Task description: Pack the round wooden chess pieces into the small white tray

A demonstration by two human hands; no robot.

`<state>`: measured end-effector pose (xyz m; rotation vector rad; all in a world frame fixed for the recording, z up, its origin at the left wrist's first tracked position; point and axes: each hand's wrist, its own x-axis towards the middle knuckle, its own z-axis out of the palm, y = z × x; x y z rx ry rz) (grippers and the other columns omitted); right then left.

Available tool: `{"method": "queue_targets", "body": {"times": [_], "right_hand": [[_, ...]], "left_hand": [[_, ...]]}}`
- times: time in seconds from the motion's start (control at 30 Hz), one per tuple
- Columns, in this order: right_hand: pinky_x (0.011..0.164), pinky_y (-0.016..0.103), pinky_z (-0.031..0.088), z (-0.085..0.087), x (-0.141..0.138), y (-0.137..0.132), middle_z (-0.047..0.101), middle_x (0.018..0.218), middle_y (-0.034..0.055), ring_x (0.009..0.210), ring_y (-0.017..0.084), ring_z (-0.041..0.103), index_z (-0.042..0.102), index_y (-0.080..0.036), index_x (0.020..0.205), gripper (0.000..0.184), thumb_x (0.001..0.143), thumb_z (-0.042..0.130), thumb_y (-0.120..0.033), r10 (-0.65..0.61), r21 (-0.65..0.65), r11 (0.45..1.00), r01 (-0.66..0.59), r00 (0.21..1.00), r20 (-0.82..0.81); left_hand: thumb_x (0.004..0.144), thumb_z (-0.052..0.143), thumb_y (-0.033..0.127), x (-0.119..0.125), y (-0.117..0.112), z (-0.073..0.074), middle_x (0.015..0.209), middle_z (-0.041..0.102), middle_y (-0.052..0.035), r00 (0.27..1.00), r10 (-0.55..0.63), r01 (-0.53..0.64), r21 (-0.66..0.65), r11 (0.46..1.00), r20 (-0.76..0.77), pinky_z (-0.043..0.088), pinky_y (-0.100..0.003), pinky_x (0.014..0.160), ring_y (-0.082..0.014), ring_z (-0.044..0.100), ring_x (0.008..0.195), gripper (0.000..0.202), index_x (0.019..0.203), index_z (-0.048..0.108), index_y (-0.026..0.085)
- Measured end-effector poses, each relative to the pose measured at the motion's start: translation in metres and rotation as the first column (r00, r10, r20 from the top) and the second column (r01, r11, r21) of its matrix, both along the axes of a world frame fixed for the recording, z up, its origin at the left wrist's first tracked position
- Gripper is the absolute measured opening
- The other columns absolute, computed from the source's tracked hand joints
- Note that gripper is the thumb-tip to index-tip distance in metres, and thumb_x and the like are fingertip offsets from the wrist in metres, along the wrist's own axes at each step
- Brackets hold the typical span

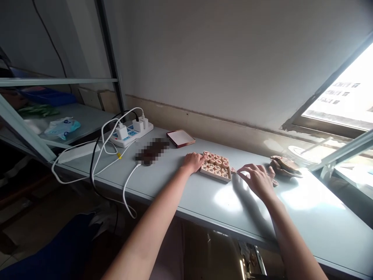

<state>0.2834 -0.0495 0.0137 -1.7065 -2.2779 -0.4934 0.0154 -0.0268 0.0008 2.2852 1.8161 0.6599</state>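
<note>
Near the counter's (198, 198) back edge, the box (215, 177) was largely filled with pieces (217, 167), touched by the left hand (193, 162), grip unclear; loose pieces (233, 170) were left beside the spread right hand (259, 180).

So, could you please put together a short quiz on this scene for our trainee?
1. Which hand touches the box of round pieces?
2. True or false: the power strip lies to the right of that box.
3. The shallow red-edged tray near the wall is: (a) on top of the box, (b) apart from the box, (c) under the box.

Key: 1. The left hand. 2. False; it lies to the left. 3. b.
</note>
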Motion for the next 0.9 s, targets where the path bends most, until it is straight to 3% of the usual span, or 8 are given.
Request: {"method": "queue_targets", "body": {"times": [0.13, 0.33, 0.43, 0.5, 0.67, 0.77, 0.9], "right_hand": [[0.087, 0.048, 0.027, 0.000, -0.015, 0.003, 0.064, 0.102, 0.0054, 0.093, 0.026, 0.052, 0.064, -0.030, 0.103, 0.039, 0.086, 0.036, -0.053, 0.043, -0.072, 0.996, -0.047, 0.997, -0.063], [0.078, 0.040, 0.032, 0.014, -0.022, 0.004, 0.066, 0.093, 0.0054, 0.086, 0.025, 0.054, 0.066, -0.026, 0.087, 0.045, 0.080, 0.041, -0.063, 0.009, -0.020, 1.000, -0.016, 0.955, -0.296], [0.073, 0.033, 0.035, 0.023, -0.045, 0.003, 0.065, 0.093, 0.0044, 0.080, 0.020, 0.054, 0.064, -0.025, 0.095, 0.043, 0.080, 0.044, -0.060, 0.125, -0.072, 0.983, -0.168, 0.903, -0.411], [0.075, 0.033, 0.035, 0.026, -0.069, 0.001, 0.065, 0.092, 0.0040, 0.084, 0.020, 0.054, 0.064, -0.027, 0.095, 0.038, 0.082, 0.045, -0.056, 0.207, -0.093, 0.962, -0.257, 0.907, -0.367], [0.083, 0.038, 0.029, 0.026, -0.114, -0.005, 0.063, 0.102, 0.0049, 0.094, 0.023, 0.049, 0.066, -0.030, 0.096, 0.028, 0.082, 0.051, -0.050, 0.242, -0.023, 0.968, -0.249, 0.955, -0.171], [0.082, 0.037, 0.030, 0.026, -0.102, -0.010, 0.062, 0.103, 0.0050, 0.094, 0.023, 0.049, 0.063, -0.030, 0.100, 0.028, 0.083, 0.050, -0.048, 0.200, -0.011, 0.978, -0.207, 0.954, -0.223], [0.084, 0.041, 0.030, 0.016, -0.049, -0.022, 0.062, 0.104, 0.0058, 0.097, 0.024, 0.050, 0.062, -0.028, 0.102, 0.028, 0.086, 0.044, -0.040, 0.045, 0.028, 0.999, -0.040, 0.974, -0.223]], "left_hand": [[0.091, 0.010, 0.052, 0.000, 0.002, 0.000, 0.082, 0.069, -0.0125, 1.000, 0.018, -0.018, -0.024, 1.000, 0.014, 0.045, -0.031, 0.072, -0.0237, 0.064, 0.081, 0.070, 0.080, 0.068, 0.015], [0.094, 0.015, 0.040, 0.001, 0.000, 0.004, 0.089, 0.069, -0.0122, 0.999, 0.028, -0.030, -0.051, 0.998, -0.047, 0.045, -0.030, 0.076, -0.0222, 0.064, 0.085, 0.059, 0.087, 0.068, 0.015], [0.094, 0.018, 0.035, 0.002, -0.002, 0.005, 0.091, 0.069, -0.0126, 0.998, 0.036, -0.039, -0.057, 0.998, -0.047, 0.045, -0.031, 0.076, -0.0223, 0.063, 0.086, 0.053, 0.090, 0.067, 0.015], [0.094, 0.019, 0.033, 0.002, -0.003, 0.005, 0.090, 0.069, -0.0127, 0.999, 0.036, -0.039, -0.068, 0.997, -0.039, 0.044, -0.031, 0.076, -0.0223, 0.063, 0.085, 0.051, 0.090, 0.067, 0.015], [0.093, 0.022, 0.038, -0.001, -0.007, 0.008, 0.089, 0.069, -0.0102, 0.999, 0.006, -0.003, -0.087, 0.996, 0.046, 0.043, -0.028, 0.072, -0.0215, 0.063, 0.083, 0.050, 0.086, 0.067, 0.018], [0.089, 0.030, 0.047, -0.002, -0.010, 0.010, 0.085, 0.069, -0.0085, 0.991, -0.010, 0.021, -0.088, 0.996, 0.131, 0.042, -0.027, 0.070, -0.0218, 0.063, 0.081, 0.047, 0.078, 0.067, 0.019], [0.080, 0.046, 0.051, -0.003, -0.012, 0.011, 0.083, 0.069, -0.0084, 0.990, 0.018, -0.004, -0.099, 0.995, 0.139, 0.040, -0.027, 0.067, -0.0233, 0.063, 0.080, 0.038, 0.075, 0.065, 0.019]]}}
